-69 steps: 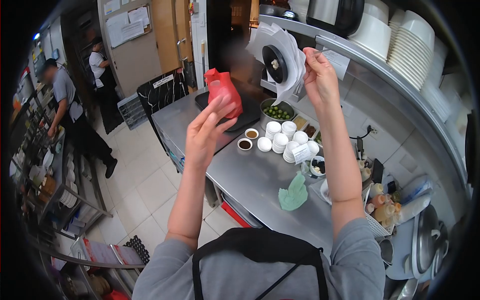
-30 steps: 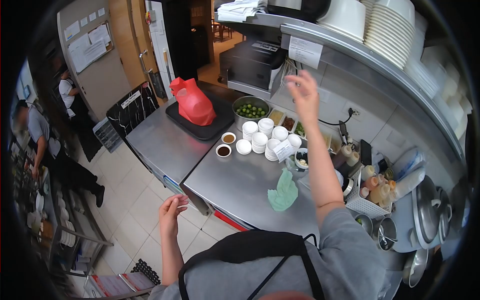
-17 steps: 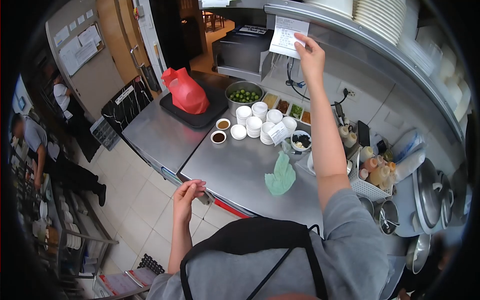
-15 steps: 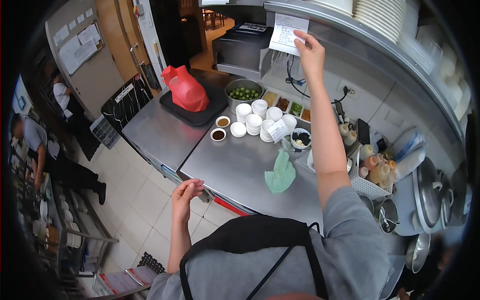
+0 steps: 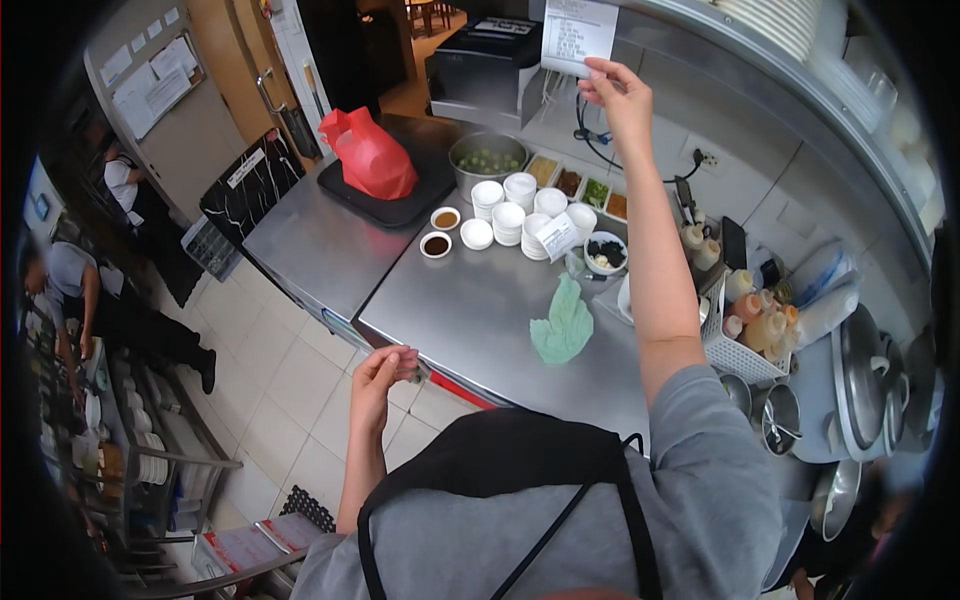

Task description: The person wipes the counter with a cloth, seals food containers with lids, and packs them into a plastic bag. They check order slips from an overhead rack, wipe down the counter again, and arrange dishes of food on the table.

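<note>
My right hand (image 5: 622, 100) is raised at the shelf edge, its fingertips at the lower right corner of a printed paper receipt (image 5: 578, 38) and seemingly pinching it. The receipt hangs from the shelf's metal rail. Low over the counter's front edge is my left hand (image 5: 382, 378), its fingers loosely bent, with nothing visible in it. Between the hands, a crumpled green plastic bag (image 5: 562, 322) lies on the steel counter (image 5: 470, 320). Behind it, another slip (image 5: 557, 237) leans on stacks of small white bowls (image 5: 507, 222).
A red tied bag (image 5: 368, 160) sits on a black tray (image 5: 340, 190). Two sauce bowls (image 5: 436, 244), a pot of green limes (image 5: 488, 158) and a white basket of bottles (image 5: 745, 352) stand on the counter. A black printer (image 5: 480, 70) is behind. Two people work at left.
The fingers of my right hand have shifted from the middle of the receipt to its lower corner. The view has tipped slightly down. My left hand stays near the counter edge.
</note>
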A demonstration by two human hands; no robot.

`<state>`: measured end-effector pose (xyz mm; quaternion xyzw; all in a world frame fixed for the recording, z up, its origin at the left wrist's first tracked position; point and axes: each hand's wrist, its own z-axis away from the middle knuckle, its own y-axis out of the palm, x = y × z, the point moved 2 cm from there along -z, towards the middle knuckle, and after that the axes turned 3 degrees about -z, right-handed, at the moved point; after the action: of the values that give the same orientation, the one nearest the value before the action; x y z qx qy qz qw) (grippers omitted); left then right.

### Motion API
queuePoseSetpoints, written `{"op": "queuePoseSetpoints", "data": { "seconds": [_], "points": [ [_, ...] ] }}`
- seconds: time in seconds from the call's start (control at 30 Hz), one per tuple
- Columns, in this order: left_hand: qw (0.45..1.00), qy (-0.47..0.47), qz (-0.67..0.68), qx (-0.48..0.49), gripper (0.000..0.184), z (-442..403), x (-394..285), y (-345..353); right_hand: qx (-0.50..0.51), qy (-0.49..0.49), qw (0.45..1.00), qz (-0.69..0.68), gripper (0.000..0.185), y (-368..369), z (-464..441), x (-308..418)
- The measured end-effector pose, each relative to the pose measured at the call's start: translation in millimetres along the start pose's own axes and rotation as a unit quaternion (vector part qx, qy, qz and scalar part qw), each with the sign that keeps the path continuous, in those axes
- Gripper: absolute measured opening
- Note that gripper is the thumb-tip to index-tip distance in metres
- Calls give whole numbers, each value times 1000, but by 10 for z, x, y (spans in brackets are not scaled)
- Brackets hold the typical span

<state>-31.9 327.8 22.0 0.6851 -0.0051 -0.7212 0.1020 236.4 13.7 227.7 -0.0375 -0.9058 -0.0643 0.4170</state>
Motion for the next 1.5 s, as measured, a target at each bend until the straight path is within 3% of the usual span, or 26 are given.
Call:
{"op": "queuePoseSetpoints", "data": {
  "seconds": [0.1,0.2,0.27,0.3,0.33,0.4,0.5,0.57,0.63,0.7,0.77,0.83,0.97,1.1,1.23,1.43,1.5],
  "points": [
    [1000,-11,-4,10,22,-35,46,43,35,44,998,-41,19,-80,378,-391],
    [1000,-20,-9,16,23,-67,100,57,119,115,983,74,16,-246,1085,-1239],
    [999,-20,-22,25,24,-77,106,73,220,152,918,292,22,-340,1769,-1261],
    [999,-28,-28,29,24,-72,114,77,278,192,874,349,21,-467,2105,-1637],
    [999,-29,-29,29,24,-90,114,89,335,273,802,413,21,-490,2327,-1464],
    [998,-31,-31,33,24,-135,121,121,276,109,784,546,16,-671,2982,-1777],
    [997,-44,-43,42,24,-177,140,176,327,142,781,513,16,-676,3297,-1950],
    [997,-54,-43,41,23,-193,126,232,299,225,824,426,20,-538,3228,-1900],
    [996,-52,-53,49,23,-224,130,284,294,142,838,436,23,-403,3081,-1878],
    [996,-49,-55,52,23,-236,157,326,294,171,838,426,41,-295,2972,-1819],
    [995,-49,-56,67,24,-243,193,366,245,179,809,503,64,-74,3106,-2027],
    [993,-55,-56,89,24,-226,233,438,302,160,755,560,73,186,3314,-2046],
    [989,-77,-45,114,24,-256,310,541,433,-74,796,416,58,674,3917,-1880],
    [982,-88,-71,154,23,-350,368,713,445,-143,808,360,52,453,4076,-1666],
    [977,-92,-76,177,22,-415,424,853,330,-29,843,423,48,-364,3950,-1503],
    [970,-98,-60,213,22,-456,416,997,229,121,790,555,48,-1610,3962,-995],
    [967,-101,-56,225,22,-446,429,1004,194,130,771,592,53,-1814,4044,-1073]
  ]
}}
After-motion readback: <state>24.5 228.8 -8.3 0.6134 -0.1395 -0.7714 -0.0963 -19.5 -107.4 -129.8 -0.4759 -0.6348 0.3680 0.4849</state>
